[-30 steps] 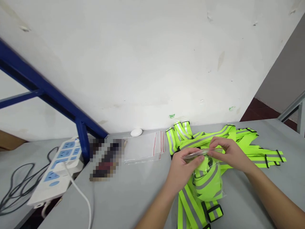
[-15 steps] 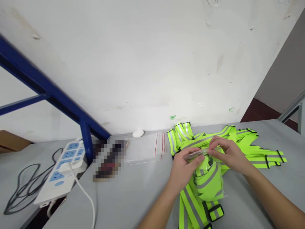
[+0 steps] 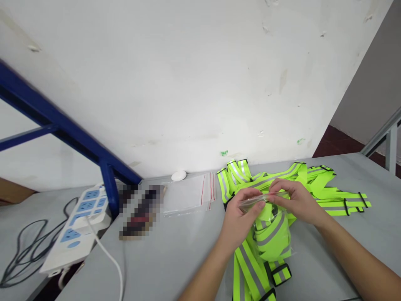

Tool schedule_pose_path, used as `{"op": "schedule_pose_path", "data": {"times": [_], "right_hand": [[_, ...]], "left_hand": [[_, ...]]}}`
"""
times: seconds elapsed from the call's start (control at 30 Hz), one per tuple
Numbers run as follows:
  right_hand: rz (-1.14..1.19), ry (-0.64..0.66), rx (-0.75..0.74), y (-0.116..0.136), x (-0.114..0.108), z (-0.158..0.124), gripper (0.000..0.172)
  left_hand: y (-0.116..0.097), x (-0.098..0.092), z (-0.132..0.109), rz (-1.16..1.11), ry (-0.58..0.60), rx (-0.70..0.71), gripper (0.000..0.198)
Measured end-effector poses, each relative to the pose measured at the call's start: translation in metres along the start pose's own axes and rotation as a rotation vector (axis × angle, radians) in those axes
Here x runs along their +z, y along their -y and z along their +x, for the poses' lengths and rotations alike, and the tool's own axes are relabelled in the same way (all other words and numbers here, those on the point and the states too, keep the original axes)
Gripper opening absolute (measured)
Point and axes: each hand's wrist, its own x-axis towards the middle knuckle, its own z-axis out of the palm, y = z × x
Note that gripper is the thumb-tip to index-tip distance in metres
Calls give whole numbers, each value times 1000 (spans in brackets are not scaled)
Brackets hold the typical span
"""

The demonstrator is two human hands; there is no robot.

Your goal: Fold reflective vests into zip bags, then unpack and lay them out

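Observation:
A clear zip-lock bag [image 3: 272,238] hangs from both my hands, with a folded fluorescent yellow-green reflective strap bundle inside. My left hand [image 3: 241,213] pinches the left end of the bag's top edge between thumb and fingers. At the right end of that edge, my right hand [image 3: 293,198] is closed on the seal strip. Beneath and behind the bag lie more yellow-green reflective straps [image 3: 250,267], with grey stripes and black buckles, spread over the grey table. The bag covers part of them.
Flat clear zip-lock bags [image 3: 184,194] with red lines lie left of the straps, near a white oval object [image 3: 178,175]. A blurred-out item [image 3: 142,213] is further left. A white power strip [image 3: 77,230] with cables sits beside a blue metal frame [image 3: 109,186]. A white wall [image 3: 188,83] rises behind.
The view has shifted slightly. Both hands still grip the bag's top edge, and my right hand's fingers have moved slightly along the seal toward my left hand.

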Motion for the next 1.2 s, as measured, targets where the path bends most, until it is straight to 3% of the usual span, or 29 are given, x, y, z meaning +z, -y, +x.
{"op": "schedule_pose_path", "data": {"times": [0.33, 0.57, 0.87, 1.2], "right_hand": [[11, 34, 17, -1, 2, 0, 24], [60, -4, 39, -1, 4, -1, 20], [72, 210, 148, 1, -15, -2, 26], [-3, 55, -1, -4, -5, -1, 25]], "left_hand": [[4, 0, -1, -27, 93, 100, 24], [3, 1, -3, -9, 57, 83, 23], [2, 3, 0, -4, 54, 56, 21], [3, 5, 3, -48, -4, 74, 18]]}}
